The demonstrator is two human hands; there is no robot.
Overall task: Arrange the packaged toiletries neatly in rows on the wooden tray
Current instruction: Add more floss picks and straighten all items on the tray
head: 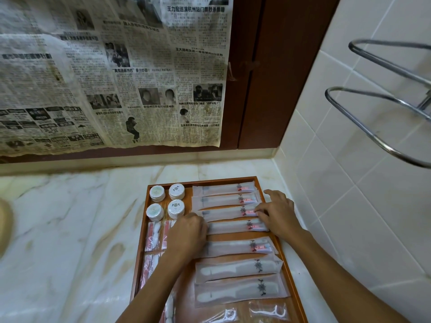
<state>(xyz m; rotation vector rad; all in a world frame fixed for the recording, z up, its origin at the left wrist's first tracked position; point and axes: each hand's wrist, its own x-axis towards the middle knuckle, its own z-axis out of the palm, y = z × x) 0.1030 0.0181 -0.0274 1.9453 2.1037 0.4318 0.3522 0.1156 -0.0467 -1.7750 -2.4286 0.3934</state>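
On the marble desk (70,229), in the corner beside the tiled wall (349,159), a wooden tray (142,241) holds packaged toiletries in rows. Four round wrapped soaps (176,191) occupy the far left corner in two pairs. Along the right side, five toothbrush packets (224,189) lie crosswise, one below another, followed by two comb packets (238,268) and, at the near edge, dental floss picks (270,311). Narrow cotton swab packets (152,236) lie along the left side below the soaps.

The left hand (186,234) rests at the left end of the fourth toothbrush packet (231,226); its fingers curl downward, and whether they grip the packet cannot be told. The right hand (277,213) lies over the right ends of the third and fourth toothbrush packets, fingers fairly straight and slightly spread, fingertips (257,209) pressing on the third packet (221,213).

A newspaper (112,73) hangs on the wall behind the desk, beside a dark brown wooden panel (268,66). A chrome wire rack (377,117) is mounted on the tiled wall.
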